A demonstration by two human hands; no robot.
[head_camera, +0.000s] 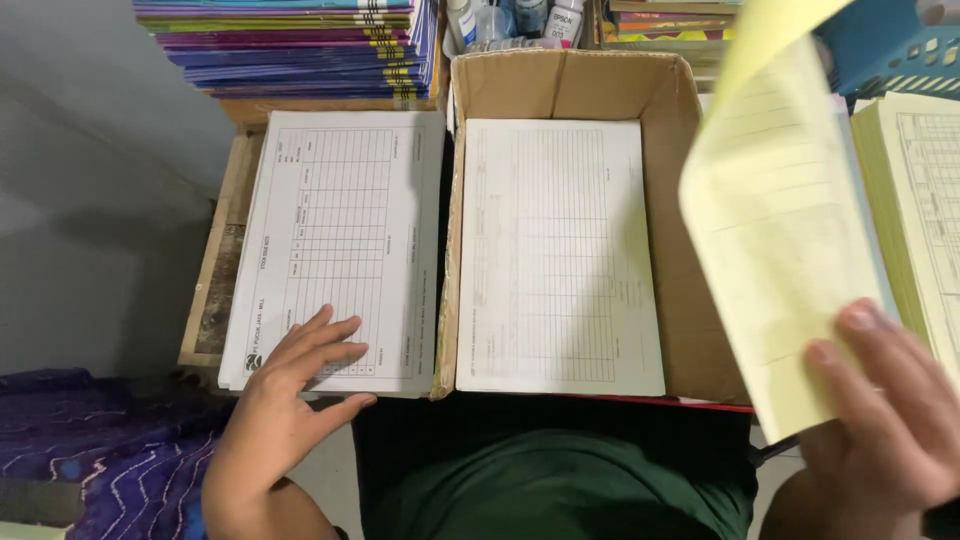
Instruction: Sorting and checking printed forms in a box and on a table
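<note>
- Left hand: fingers spread, flat on the white form stack's near corner, pinning it in place.
- Right hand: pinching the yellow sheet, lifted and curling above the yellow stack.
- Cardboard box: open, between the stacks, holding white forms flat.
- Coloured booklets: piled behind.

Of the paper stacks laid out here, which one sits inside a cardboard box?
The middle white stack, inside the open cardboard box. The left white stack lies under the left hand; the yellow stack stands unboxed.
</note>
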